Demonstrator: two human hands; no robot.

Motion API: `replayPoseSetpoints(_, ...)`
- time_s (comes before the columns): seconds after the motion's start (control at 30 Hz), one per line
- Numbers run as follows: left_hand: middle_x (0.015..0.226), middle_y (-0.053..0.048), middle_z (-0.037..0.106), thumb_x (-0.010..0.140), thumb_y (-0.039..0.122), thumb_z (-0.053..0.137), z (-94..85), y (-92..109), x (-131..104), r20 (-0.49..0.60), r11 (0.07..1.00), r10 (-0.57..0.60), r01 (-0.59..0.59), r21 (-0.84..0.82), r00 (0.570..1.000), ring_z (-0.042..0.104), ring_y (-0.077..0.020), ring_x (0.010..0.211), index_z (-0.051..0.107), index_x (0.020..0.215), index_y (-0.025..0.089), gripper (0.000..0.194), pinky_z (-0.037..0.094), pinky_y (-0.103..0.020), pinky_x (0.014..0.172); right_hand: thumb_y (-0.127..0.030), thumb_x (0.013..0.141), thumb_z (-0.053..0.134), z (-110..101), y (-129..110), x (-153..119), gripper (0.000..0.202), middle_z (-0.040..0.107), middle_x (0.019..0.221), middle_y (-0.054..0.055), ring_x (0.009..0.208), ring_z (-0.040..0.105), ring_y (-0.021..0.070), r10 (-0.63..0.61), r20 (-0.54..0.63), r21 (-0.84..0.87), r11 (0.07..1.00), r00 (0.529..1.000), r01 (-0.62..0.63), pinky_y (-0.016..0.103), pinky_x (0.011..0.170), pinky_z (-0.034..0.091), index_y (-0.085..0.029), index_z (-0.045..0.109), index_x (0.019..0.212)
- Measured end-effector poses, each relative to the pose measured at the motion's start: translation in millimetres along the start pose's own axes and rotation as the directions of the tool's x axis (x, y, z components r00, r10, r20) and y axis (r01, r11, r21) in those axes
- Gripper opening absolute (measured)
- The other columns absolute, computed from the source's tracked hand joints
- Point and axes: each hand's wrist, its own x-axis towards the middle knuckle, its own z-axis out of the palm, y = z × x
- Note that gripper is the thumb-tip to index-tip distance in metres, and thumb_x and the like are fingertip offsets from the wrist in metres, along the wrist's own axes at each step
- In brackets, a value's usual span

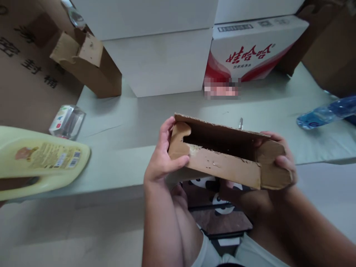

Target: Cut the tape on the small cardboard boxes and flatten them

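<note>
Holds the open brown carton point(222, 165) by its two ends, with hands well apart, at the near edge of the cloth-covered table point(116, 159) and partly beyond it. Clamps the left hand point(165, 157) round one end, thumb in front and fingers behind; clamps the right hand point(286, 159) on the other, with the thumb against the end flap point(272, 168). Seems to grip so wide to steady the long walls and leave the mouth uncovered, facing up toward the head camera. Meets limits at left in the yellow jug point(62, 165) and clear container point(72, 122), at the back in the white boxes point(164, 66) and red-and-white case point(253, 55), at right in the blue bottle point(328, 113). Offers room between these, apart from a small shiny object point(241, 123) just behind the carton's back edge; drops off in front toward the lap point(256, 254)
</note>
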Motion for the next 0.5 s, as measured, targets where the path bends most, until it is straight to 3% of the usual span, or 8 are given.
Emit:
replayPoseSetpoints(0.13,0.141,-0.009,0.054,0.051,0.042,0.092,3.0,0.2,1.3,-0.07,0.999,0.022,-0.025,-0.037,0.997,0.049,-0.0324,0.136,0.053,0.135,0.035,0.093,0.04,-0.047,0.115,-0.056,0.055,0.077,-8.3,2.2,9.1,0.045,0.062,0.081,0.006,0.075,0.058,0.0249,0.074,-0.011,0.077,0.994,0.997,-0.073,0.041,0.064,0.05,-0.033,0.074,0.094)
replayPoseSetpoints(0.3,0.129,-0.005,0.061,0.059,0.05,0.083,8.1,3.5,-0.4,-0.09,0.969,0.061,-0.081,-0.236,0.994,0.058,-0.0272,0.12,0.058,0.129,0.039,0.075,0.05,-0.042,0.102,-0.054,0.058,0.078,-13.1,7.4,16.4,0.034,0.063,0.084,0.006,0.083,0.061,0.0255,-0.013,-0.012,0.133,0.991,1.0,0.014,0.043,0.076,0.053,-0.031,0.075,0.083)
replayPoseSetpoints(0.43,0.121,-0.006,0.063,0.058,0.051,0.08,17.7,12.5,-0.9,-0.174,0.945,-0.029,-0.03,-0.326,0.984,0.061,-0.0272,0.108,0.065,0.118,0.034,0.064,0.053,-0.042,0.094,-0.054,0.067,0.069,-13.5,9.6,17.5,0.029,0.064,0.1,0.007,0.091,0.063,0.0268,-0.044,-0.014,0.137,0.99,0.999,0.046,0.046,0.083,0.053,-0.031,0.071,0.085)
replayPoseSetpoints(0.5,0.113,-0.006,0.063,0.06,0.056,0.076,22.6,15.8,-1.1,-0.196,0.923,-0.075,-0.006,-0.384,0.978,0.062,-0.0248,0.094,0.066,0.115,0.033,0.061,0.054,-0.041,0.086,-0.053,0.069,0.064,-12.4,7.4,16.7,0.026,0.063,0.096,0.007,0.095,0.064,0.029,-0.042,-0.015,0.155,0.987,0.999,0.043,0.05,0.088,0.052,-0.03,0.066,0.082)
